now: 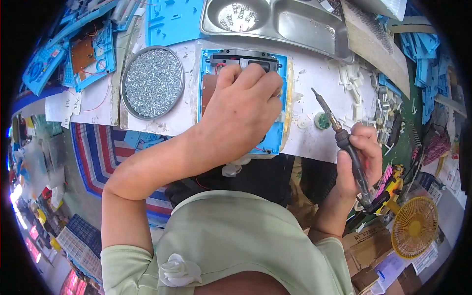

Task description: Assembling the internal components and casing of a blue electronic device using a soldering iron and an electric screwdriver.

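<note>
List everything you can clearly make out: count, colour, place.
housing: one, blue, middle of table
dish: one, grey, left of housing
screws: uncountable, silver, in dish
tray: one, silver, far side
springs: several, silver, in tray
pot: one, green, right of housing
white pieces: many, white, table's right
blue panels: many, blue, both sides
striped sheet: one, multicoloured, below table
fan: one, yellow, lower right
cardboard: several, brown, lower right
soldering iron: one, black, right hand
left hand: one, bare, over housing
right hand: one, bare, around soldering iron

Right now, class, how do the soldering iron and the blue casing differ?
The soldering iron is slim and mostly dark; the blue casing is broad and rectangular. The iron is gripped in the right hand; the casing lies flat beneath the left hand. Each has a hand at it.
</note>
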`<action>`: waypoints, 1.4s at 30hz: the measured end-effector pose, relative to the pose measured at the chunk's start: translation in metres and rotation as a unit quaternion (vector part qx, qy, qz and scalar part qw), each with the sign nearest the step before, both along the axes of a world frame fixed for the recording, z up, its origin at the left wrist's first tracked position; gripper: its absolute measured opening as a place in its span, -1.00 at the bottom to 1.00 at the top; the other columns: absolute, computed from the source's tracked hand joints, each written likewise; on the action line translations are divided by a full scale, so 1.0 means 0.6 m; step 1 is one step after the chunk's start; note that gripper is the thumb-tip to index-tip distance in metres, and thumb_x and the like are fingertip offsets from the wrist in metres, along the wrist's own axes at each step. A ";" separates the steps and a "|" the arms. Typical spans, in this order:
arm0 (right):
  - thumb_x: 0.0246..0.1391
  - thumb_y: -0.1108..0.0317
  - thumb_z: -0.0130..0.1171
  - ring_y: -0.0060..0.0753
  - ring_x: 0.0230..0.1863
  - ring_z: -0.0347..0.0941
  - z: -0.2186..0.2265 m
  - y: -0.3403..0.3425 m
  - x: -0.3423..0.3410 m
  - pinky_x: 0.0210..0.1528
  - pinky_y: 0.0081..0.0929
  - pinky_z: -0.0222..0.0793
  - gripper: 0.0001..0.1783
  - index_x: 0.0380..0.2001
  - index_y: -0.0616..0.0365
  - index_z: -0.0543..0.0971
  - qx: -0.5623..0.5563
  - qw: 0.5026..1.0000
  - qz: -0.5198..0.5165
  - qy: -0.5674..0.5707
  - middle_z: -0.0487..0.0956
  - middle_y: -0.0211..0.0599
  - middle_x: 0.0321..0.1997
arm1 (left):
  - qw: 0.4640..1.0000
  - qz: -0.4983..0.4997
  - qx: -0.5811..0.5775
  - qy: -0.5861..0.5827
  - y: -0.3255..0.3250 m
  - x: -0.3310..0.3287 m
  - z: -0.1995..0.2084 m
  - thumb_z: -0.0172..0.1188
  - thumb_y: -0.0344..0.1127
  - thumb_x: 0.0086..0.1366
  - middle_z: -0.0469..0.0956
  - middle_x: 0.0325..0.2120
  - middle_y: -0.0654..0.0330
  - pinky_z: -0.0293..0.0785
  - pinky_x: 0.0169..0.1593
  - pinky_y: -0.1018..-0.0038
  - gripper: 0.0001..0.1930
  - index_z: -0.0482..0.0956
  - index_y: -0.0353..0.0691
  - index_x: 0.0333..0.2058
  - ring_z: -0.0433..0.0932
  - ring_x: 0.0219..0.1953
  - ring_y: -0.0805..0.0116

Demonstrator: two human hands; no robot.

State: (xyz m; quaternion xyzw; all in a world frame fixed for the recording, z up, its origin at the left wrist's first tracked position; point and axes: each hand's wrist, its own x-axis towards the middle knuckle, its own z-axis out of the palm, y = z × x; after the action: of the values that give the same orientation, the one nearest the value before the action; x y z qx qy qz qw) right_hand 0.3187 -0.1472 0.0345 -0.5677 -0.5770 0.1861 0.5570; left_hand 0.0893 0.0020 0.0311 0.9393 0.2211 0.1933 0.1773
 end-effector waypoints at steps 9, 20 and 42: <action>-0.11 0.48 0.43 -0.34 -0.26 0.36 -0.007 0.016 -0.020 -0.18 -0.47 0.29 -0.55 -0.09 0.30 0.58 0.005 0.999 0.021 0.035 0.47 -0.11 -0.25 | 0.987 -0.040 -0.037 -0.153 0.007 -0.047 -0.018 0.39 -0.53 0.03 0.58 -0.16 0.18 0.46 -0.17 0.23 -0.75 0.63 -0.16 -0.28 0.54 -0.29 0.13; -0.19 0.46 0.43 -0.33 -0.30 0.32 0.008 0.006 -0.002 -0.24 -0.48 0.24 -0.59 -0.18 0.32 0.60 -0.024 0.992 0.108 0.054 0.46 -0.15 -0.33 | 0.982 -0.104 -0.131 -0.088 0.026 -0.056 -0.018 0.38 -0.54 0.05 0.57 -0.31 0.15 0.52 -0.22 0.27 -0.78 0.61 -0.22 -0.29 0.57 -0.28 0.06; -0.26 0.49 0.41 -0.29 -0.36 0.40 0.014 0.043 -0.029 -0.42 -0.47 0.29 -0.66 -0.28 0.20 0.66 -0.093 0.977 0.193 -0.015 0.55 -0.28 -0.46 | 0.991 -0.084 -0.081 -0.063 0.010 -0.059 -0.025 0.37 -0.52 0.03 0.53 -0.13 0.10 0.57 -0.16 0.26 -0.74 0.56 -0.24 -0.27 0.60 -0.17 0.05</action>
State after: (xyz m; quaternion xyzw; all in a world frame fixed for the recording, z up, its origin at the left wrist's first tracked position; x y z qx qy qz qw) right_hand 0.3016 -0.1213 0.0428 -0.4976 -0.6640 0.3350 0.4464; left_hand 0.0536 0.0080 0.0162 0.9230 0.1451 0.2175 0.2823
